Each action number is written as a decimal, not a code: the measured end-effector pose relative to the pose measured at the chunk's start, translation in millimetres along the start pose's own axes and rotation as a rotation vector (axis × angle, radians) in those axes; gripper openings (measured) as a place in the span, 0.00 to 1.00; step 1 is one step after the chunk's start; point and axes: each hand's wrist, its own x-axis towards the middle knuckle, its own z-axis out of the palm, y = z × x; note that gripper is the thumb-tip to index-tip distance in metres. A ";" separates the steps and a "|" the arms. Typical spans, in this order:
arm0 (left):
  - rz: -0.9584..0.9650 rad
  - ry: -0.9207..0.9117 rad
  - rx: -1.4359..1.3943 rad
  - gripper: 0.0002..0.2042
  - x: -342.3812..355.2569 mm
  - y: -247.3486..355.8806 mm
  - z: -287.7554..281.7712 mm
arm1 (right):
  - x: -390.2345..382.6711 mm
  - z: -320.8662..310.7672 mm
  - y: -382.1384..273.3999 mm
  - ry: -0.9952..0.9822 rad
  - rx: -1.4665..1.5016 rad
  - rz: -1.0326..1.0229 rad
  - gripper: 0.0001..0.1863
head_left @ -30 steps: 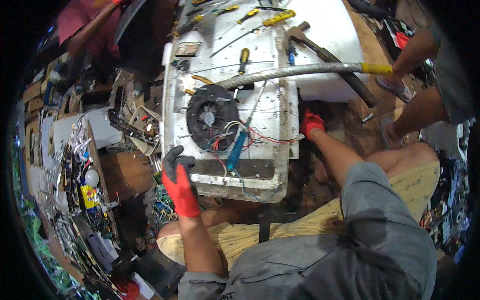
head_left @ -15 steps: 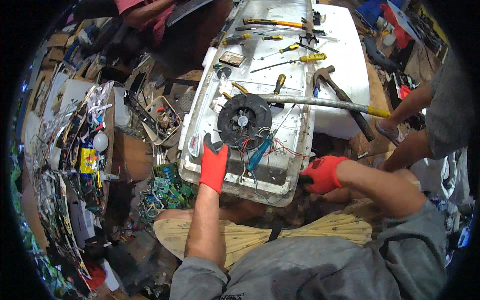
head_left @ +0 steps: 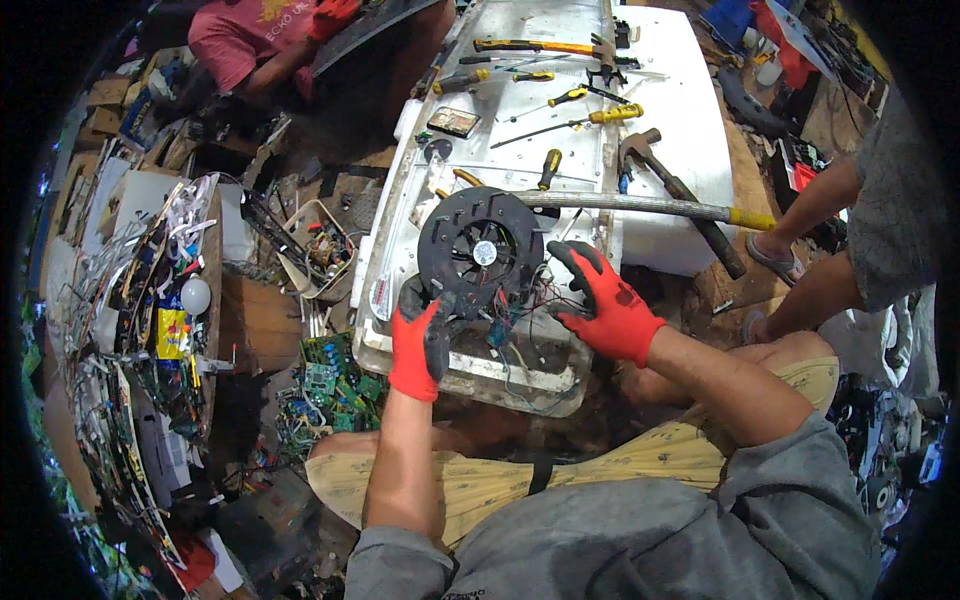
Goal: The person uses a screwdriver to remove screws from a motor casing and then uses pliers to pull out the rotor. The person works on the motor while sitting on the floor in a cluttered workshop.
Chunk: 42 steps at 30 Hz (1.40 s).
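A black round fan housing [head_left: 438,262] with a pale hub lies on the white panel [head_left: 400,225], its near edge tipped slightly up. My left hand [head_left: 422,340], in a red glove with dark fingers, grips its near-left rim. Just right of the housing, my right hand [head_left: 608,305] is open, thumb and fingers apart, beside thin wires [head_left: 535,300]. A teal part [head_left: 500,330] lies among these wires below the housing. Behind the housing, a long metal pipe [head_left: 640,203] with a yellow end lies across the panel.
Beyond the pipe lie screwdrivers [head_left: 615,114] and a yellow-handled hammer [head_left: 540,46]; another hammer [head_left: 690,205] rests at right. Green circuit boards [head_left: 335,380] and scrap heap up at left. A person's legs [head_left: 815,230] are close at right; another person [head_left: 250,50] works at far left.
My right hand has come up from beside the panel's near edge to the wires, fingers spreading. The fan housing has turned and tipped under my left hand. The far person's gloved hand has appeared.
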 end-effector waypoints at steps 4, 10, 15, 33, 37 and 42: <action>0.017 0.037 0.051 0.16 -12.6 3.9 10.2 | -0.2 0.8 4.0 -0.191 0.080 0.058 0.34; 0.039 0.115 0.045 0.19 -25.7 6.0 2.1 | -0.8 -18.8 -26.3 -0.370 -0.053 -0.235 0.17; 0.171 0.189 0.207 0.16 -20.7 14.8 4.7 | -14.9 -27.4 -25.3 -0.476 -0.206 -0.328 0.20; 0.129 0.051 0.831 0.33 -41.2 64.0 -11.2 | -5.7 -22.1 -5.2 -0.328 -0.418 -0.107 0.27; 0.155 -0.032 0.746 0.34 -44.2 63.0 -10.7 | -36.7 25.8 -31.0 -0.618 -0.342 -0.199 0.30; 0.197 -0.064 0.737 0.34 -38.4 64.8 -5.6 | -35.7 62.2 -27.5 -0.407 -0.154 0.053 0.33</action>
